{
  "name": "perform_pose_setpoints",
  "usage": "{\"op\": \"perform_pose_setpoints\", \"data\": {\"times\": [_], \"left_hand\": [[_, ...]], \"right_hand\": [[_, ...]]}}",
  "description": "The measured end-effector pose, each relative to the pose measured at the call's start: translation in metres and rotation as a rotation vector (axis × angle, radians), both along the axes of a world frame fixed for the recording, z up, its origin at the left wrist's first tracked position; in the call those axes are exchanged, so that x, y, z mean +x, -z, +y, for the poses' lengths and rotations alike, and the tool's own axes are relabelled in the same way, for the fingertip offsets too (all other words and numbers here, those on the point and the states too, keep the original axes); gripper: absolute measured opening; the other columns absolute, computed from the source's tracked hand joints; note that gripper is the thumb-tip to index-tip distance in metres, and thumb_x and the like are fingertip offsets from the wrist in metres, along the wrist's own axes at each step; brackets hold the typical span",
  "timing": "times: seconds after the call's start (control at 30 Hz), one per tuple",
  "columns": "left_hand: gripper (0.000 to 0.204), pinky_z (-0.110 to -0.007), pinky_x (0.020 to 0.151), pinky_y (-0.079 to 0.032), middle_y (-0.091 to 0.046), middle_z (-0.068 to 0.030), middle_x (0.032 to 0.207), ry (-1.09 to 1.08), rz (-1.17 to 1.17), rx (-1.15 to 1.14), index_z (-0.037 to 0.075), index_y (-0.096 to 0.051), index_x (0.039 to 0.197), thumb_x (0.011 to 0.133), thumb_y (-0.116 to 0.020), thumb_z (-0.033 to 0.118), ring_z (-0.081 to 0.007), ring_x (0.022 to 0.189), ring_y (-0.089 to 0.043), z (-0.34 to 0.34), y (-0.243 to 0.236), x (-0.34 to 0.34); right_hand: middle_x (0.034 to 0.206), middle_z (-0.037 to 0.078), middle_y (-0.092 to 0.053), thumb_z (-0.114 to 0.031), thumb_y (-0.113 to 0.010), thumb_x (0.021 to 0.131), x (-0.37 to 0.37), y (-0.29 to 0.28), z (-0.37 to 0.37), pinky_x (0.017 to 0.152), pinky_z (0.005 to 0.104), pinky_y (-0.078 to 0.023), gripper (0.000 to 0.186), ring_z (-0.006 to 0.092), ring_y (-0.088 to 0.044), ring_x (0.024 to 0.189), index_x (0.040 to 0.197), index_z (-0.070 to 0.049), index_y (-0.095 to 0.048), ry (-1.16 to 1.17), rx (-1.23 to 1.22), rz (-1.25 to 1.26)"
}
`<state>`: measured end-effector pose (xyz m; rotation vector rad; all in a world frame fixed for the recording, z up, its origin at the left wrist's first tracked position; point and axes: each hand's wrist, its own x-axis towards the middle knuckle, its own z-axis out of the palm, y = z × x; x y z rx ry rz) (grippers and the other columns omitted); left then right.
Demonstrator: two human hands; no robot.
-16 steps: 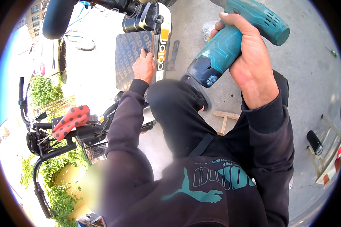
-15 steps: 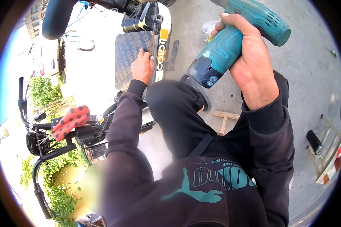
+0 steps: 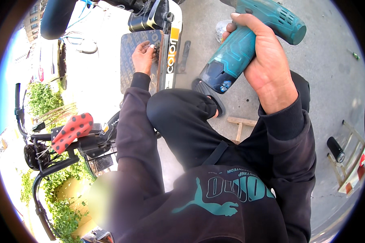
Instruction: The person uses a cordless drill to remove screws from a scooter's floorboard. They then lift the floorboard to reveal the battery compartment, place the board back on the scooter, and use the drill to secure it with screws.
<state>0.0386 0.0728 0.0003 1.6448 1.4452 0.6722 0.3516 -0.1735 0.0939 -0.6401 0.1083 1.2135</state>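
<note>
My right hand [image 3: 269, 67] is wrapped round the handle of a teal cordless drill [image 3: 232, 50], raised over the concrete. The drill's front end runs out past the upper edge of the view. Over a printed plywood panel [image 3: 129, 48], my left hand [image 3: 144, 58] has its fingers drawn together in a pinch. Something small may be between the fingertips, but it is too small to name. The panel lies along the white and orange side [image 3: 172, 52] of a scooter-like vehicle, next to a black case [image 3: 146, 20].
A bicycle-like vehicle [image 3: 73, 141] with handlebars and a red dotted cover [image 3: 73, 131] stands at left, by green plants [image 3: 44, 97]. A wooden piece [image 3: 241, 121] lies between my legs. Rightward are a black can [image 3: 336, 149] and a wooden frame [image 3: 348, 170]. A clear bag [image 3: 222, 29] lies behind the drill.
My left hand has come off the panel's right edge and moved slightly up and left, its fingers now pinched. The drill stays in my right hand, almost unmoved.
</note>
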Motion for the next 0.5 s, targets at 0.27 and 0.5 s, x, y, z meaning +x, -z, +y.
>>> {"op": "perform_pose_setpoints", "data": {"times": [0.27, 0.5], "left_hand": [[0.033, -0.021, 0.069, -0.054, -0.071, -0.0024, 0.1, -0.11, -0.064, -0.027, 0.0, -0.067, 0.126, 0.095, -0.075, 0.011, -0.0076, 0.081, -0.064, 0.009, 0.01, -0.001], [0.033, -0.021, 0.069, -0.053, -0.069, -0.0005, 0.101, -0.138, -0.045, -0.044, 0.001, -0.07, 0.125, 0.095, -0.076, 0.012, -0.0066, 0.08, -0.061, 0.012, 0.013, -0.001]], "right_hand": [[0.085, 0.011, -0.065, -0.011, -0.076, 0.087, 0.003, -0.003, -0.003, 0.075, 0.0388, -0.057, 0.026, 0.0231, -0.066, 0.08, 0.105, -0.004, -0.06, 0.014, -0.027, -0.011], [0.086, 0.011, -0.065, -0.011, -0.075, 0.087, 0.004, -0.001, -0.004, 0.076, 0.0387, -0.057, 0.023, 0.0236, -0.066, 0.08, 0.104, -0.005, -0.06, 0.002, 0.015, 0.011]]}}
